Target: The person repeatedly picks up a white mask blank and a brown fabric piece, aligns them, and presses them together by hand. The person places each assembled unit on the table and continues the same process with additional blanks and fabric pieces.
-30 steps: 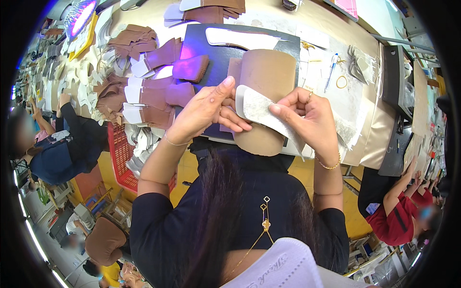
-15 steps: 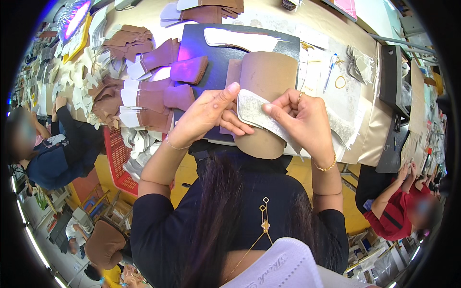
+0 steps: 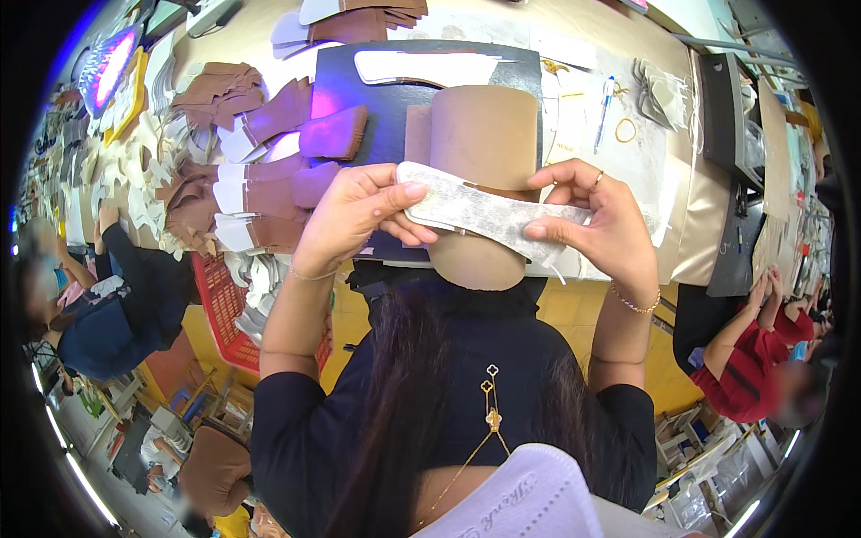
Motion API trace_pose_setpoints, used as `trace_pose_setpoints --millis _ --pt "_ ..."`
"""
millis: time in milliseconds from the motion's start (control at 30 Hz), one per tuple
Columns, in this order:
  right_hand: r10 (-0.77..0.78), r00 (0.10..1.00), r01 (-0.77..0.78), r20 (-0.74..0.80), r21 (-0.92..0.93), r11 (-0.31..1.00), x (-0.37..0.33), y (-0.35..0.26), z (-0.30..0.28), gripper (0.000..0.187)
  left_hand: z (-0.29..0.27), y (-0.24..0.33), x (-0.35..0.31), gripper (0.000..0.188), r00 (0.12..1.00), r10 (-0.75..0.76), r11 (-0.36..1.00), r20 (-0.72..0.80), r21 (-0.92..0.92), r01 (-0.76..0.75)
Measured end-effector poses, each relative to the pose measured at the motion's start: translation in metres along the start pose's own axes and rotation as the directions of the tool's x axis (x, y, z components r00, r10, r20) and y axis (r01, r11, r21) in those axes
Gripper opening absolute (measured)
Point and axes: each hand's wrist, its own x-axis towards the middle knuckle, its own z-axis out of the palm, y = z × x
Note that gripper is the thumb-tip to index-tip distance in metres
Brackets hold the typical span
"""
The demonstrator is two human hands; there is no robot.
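Observation:
Both hands hold a long, curved grey-white shoe-upper piece [image 3: 480,208] level across a tan rounded form [image 3: 484,134]. My left hand [image 3: 363,208] pinches its left end, thumb on top and fingers underneath. At the right end, my right hand [image 3: 605,220] presses its thumb on the face, with the index finger raised and other fingers curled behind. A thin tail sticks out of the piece's lower right edge. The tan form stands on a dark board [image 3: 377,103], where a white-topped piece [image 3: 426,67] also lies.
Stacks of brown and white cut pieces [image 3: 273,193] spread to the left, beside a red basket [image 3: 215,305]. A blue pen [image 3: 604,115], a rubber band [image 3: 625,131] and grey pieces [image 3: 664,94] lie to the right. A black box [image 3: 728,117] stands farther right. People work on both sides.
The shoe-upper piece has swung from a slant to nearly level and is stretched out between both hands. My left hand now grips its end; my right hand has moved right.

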Motion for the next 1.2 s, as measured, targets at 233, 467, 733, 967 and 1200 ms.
trace_pose_setpoints --millis 233,467,733,967,1200 --pt "-0.007 0.999 0.010 -0.038 0.069 0.998 0.002 0.024 0.000 0.038 -0.007 -0.008 0.003 0.031 1.000 0.007 0.999 0.011 0.031 -0.007" --pt "0.090 0.992 -0.074 -0.084 0.173 0.982 0.014 0.053 0.015 0.057 -0.011 -0.025 0.016 0.031 0.999 -0.008 1.000 0.054 -0.026 0.010" --pt "-0.652 0.754 0.430 -0.084 -0.687 0.586 -0.005 0.015 0.038 0.076 0.007 -0.028 0.004 0.032 0.986 0.166 0.981 -0.017 -0.100 -0.167" --pt "-0.620 0.776 0.537 0.118 -0.640 0.550 0.012 0.020 0.081 0.084 -0.002 -0.032 0.017 0.031 0.980 0.198 0.979 0.016 -0.043 -0.197" --pt "-0.600 0.787 0.541 -0.145 -0.305 0.784 -0.001 0.068 0.074 0.084 -0.003 -0.037 0.019 0.030 0.995 0.098 0.993 0.025 -0.073 -0.096"
